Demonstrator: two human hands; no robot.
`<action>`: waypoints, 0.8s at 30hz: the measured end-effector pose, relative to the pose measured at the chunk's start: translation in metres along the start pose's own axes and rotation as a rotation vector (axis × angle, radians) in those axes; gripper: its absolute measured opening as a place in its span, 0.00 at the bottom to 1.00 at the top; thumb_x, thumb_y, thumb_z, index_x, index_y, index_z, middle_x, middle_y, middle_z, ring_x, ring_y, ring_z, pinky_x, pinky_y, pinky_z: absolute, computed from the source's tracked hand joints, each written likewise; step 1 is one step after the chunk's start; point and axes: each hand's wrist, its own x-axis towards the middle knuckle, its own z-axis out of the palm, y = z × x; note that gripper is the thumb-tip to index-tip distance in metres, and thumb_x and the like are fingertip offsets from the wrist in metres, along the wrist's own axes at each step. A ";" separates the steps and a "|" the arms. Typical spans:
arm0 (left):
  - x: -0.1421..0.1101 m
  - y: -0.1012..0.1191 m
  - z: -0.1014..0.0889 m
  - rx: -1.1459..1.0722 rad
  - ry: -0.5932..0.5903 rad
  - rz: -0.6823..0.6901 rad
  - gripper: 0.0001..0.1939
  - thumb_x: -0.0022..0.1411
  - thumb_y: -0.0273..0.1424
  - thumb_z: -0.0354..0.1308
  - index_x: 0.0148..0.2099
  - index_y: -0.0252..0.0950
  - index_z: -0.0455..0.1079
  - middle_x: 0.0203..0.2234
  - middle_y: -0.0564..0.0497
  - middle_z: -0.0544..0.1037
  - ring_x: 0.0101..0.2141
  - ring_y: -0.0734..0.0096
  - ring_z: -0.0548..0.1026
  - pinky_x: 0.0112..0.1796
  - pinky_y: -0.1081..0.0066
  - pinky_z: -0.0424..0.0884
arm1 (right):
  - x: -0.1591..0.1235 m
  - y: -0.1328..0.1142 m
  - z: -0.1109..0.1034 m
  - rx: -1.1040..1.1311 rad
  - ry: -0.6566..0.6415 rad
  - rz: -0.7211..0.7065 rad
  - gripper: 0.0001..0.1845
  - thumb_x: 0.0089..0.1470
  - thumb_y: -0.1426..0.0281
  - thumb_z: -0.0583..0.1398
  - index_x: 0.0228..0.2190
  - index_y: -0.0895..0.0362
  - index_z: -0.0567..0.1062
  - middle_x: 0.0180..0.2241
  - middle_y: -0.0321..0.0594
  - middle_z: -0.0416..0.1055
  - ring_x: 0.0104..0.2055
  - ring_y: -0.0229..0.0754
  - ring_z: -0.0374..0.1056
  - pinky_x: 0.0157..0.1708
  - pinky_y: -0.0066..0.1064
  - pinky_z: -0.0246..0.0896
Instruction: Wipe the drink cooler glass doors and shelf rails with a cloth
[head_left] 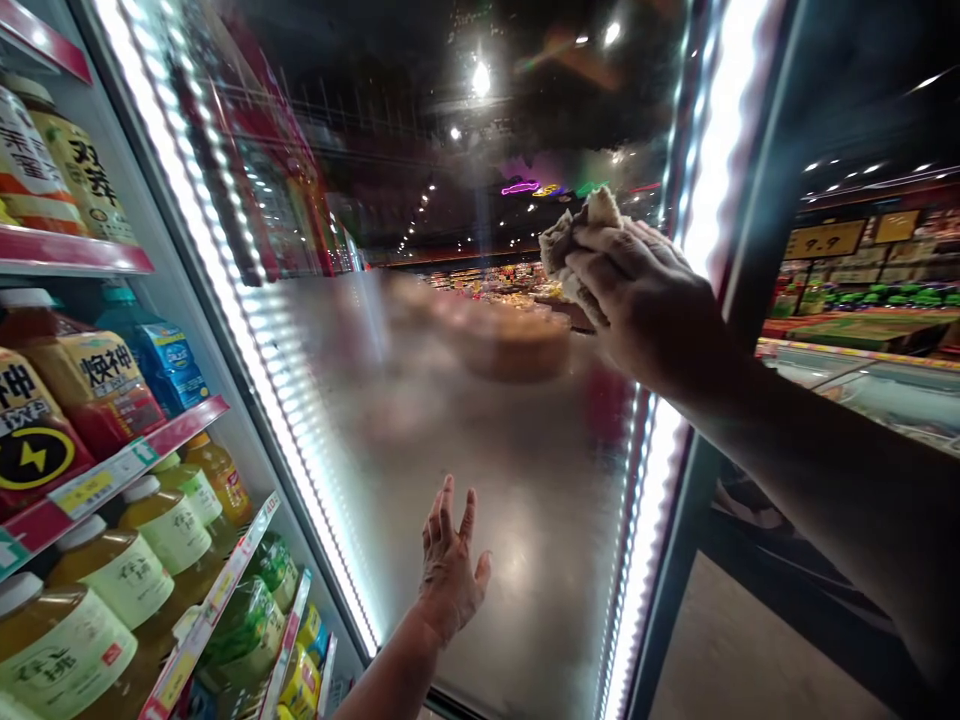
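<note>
A fridge's glass door point(390, 400) stands swung open in front of me, its pane fogged in the lower part and edged with bright light strips. My right hand point(645, 295) grips a crumpled beige cloth point(570, 235) and presses it on the upper right of the pane. My left hand point(450, 565) lies flat against the lower middle of the glass, fingers spread, holding nothing.
To the left, cooler shelves point(180, 425) with red price rails carry bottled drinks: yellow tea bottles point(135, 570), red energy drinks point(45, 420), a blue bottle point(161, 355). The door's dark frame point(675, 560) stands at right. Beyond it are shop displays point(862, 310) and a tan floor point(742, 650).
</note>
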 end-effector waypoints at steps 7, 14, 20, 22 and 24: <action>-0.001 -0.007 0.010 -0.010 0.082 0.052 0.44 0.61 0.26 0.56 0.75 0.40 0.42 0.74 0.38 0.32 0.71 0.43 0.44 0.63 0.45 0.55 | -0.004 0.001 -0.013 0.006 -0.037 -0.001 0.18 0.68 0.67 0.53 0.53 0.58 0.75 0.60 0.44 0.69 0.63 0.55 0.65 0.67 0.53 0.59; -0.003 -0.008 0.012 -0.015 0.114 0.069 0.43 0.62 0.25 0.55 0.75 0.40 0.41 0.74 0.38 0.32 0.71 0.44 0.45 0.64 0.46 0.54 | -0.019 0.007 -0.016 -0.042 -0.033 -0.007 0.18 0.68 0.68 0.52 0.55 0.55 0.73 0.61 0.43 0.68 0.64 0.52 0.65 0.66 0.51 0.59; -0.003 -0.008 0.016 -0.025 0.140 0.061 0.43 0.62 0.25 0.54 0.75 0.42 0.40 0.74 0.39 0.32 0.71 0.44 0.45 0.63 0.45 0.56 | -0.022 0.011 -0.021 -0.183 0.023 0.009 0.16 0.69 0.67 0.52 0.52 0.54 0.74 0.57 0.42 0.72 0.58 0.53 0.70 0.60 0.55 0.61; -0.003 -0.009 0.017 -0.027 0.143 0.062 0.44 0.62 0.25 0.54 0.75 0.43 0.40 0.74 0.39 0.32 0.71 0.44 0.45 0.63 0.45 0.55 | -0.025 0.009 -0.023 -0.226 0.011 -0.007 0.15 0.68 0.66 0.53 0.51 0.53 0.75 0.56 0.41 0.73 0.58 0.55 0.69 0.55 0.53 0.65; -0.004 -0.008 0.016 -0.026 0.135 0.059 0.44 0.62 0.25 0.54 0.75 0.42 0.41 0.74 0.39 0.32 0.71 0.44 0.45 0.64 0.46 0.55 | -0.030 0.007 -0.024 -0.234 -0.024 -0.032 0.16 0.67 0.65 0.54 0.51 0.54 0.75 0.56 0.42 0.73 0.56 0.55 0.70 0.51 0.51 0.66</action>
